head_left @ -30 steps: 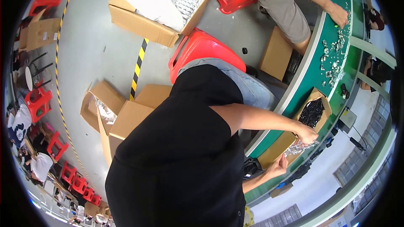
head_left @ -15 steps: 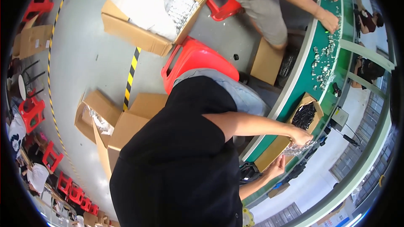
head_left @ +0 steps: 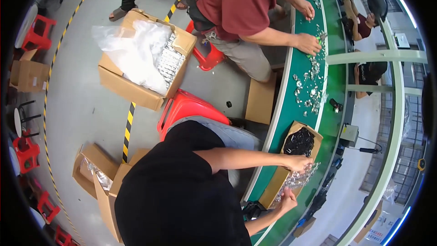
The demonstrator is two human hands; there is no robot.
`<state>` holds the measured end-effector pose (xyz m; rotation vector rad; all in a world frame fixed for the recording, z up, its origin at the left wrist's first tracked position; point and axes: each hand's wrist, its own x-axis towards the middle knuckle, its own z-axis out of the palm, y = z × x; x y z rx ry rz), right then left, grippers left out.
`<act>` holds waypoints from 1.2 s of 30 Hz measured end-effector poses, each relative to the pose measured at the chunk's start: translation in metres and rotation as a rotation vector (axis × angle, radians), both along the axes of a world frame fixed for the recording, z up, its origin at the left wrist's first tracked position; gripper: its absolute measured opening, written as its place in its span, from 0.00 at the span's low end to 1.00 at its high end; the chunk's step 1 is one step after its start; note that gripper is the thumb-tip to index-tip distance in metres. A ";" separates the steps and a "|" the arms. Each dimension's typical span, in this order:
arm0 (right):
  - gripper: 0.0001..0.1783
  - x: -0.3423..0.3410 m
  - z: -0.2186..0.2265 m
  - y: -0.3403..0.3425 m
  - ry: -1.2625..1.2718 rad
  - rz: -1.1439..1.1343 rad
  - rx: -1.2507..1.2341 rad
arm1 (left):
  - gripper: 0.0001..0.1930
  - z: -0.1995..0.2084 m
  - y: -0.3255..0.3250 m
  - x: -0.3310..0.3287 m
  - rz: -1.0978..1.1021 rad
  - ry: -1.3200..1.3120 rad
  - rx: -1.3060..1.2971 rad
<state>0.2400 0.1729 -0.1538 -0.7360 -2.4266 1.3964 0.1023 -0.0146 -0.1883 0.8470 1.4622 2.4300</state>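
My left hand (head_left: 298, 162) is closed on a crinkled clear plastic bag (head_left: 298, 178) with a silvery shine. Lower in the view, my right hand (head_left: 287, 200) pinches the near edge of the same bag. What the bag contains is too small to make out. Under both hands stands a long open cardboard box (head_left: 273, 187) on the green conveyor belt (head_left: 277, 136). Small black parts (head_left: 299, 142) fill the box's far end, just beyond my left hand.
Loose silvery metal parts (head_left: 314, 95) lie scattered farther up the belt, where a co-worker's hand (head_left: 308, 43) is at work. A red stool (head_left: 186, 111) and a large carton (head_left: 132, 89) with white plastic stand on the floor. A pale metal frame (head_left: 391, 123) rises beyond the belt.
The whole view has shifted, so the scene sits lower and more to the left. Both hands keep hold of the plastic bag; more of the co-worker shows.
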 end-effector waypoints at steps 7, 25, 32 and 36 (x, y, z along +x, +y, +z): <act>0.08 0.002 -0.008 -0.008 0.029 -0.048 0.054 | 0.17 -0.001 0.001 -0.007 -0.026 -0.070 -0.028; 0.06 0.010 -0.022 -0.023 0.288 -0.139 0.001 | 0.18 -0.019 0.012 -0.011 0.043 -0.056 -0.010; 0.09 0.015 -0.037 0.005 0.209 -0.240 0.066 | 0.17 -0.012 0.010 -0.012 -0.043 -0.129 0.007; 0.18 0.007 -0.025 -0.016 0.205 -0.207 0.104 | 0.19 -0.011 0.008 -0.012 -0.046 0.039 0.012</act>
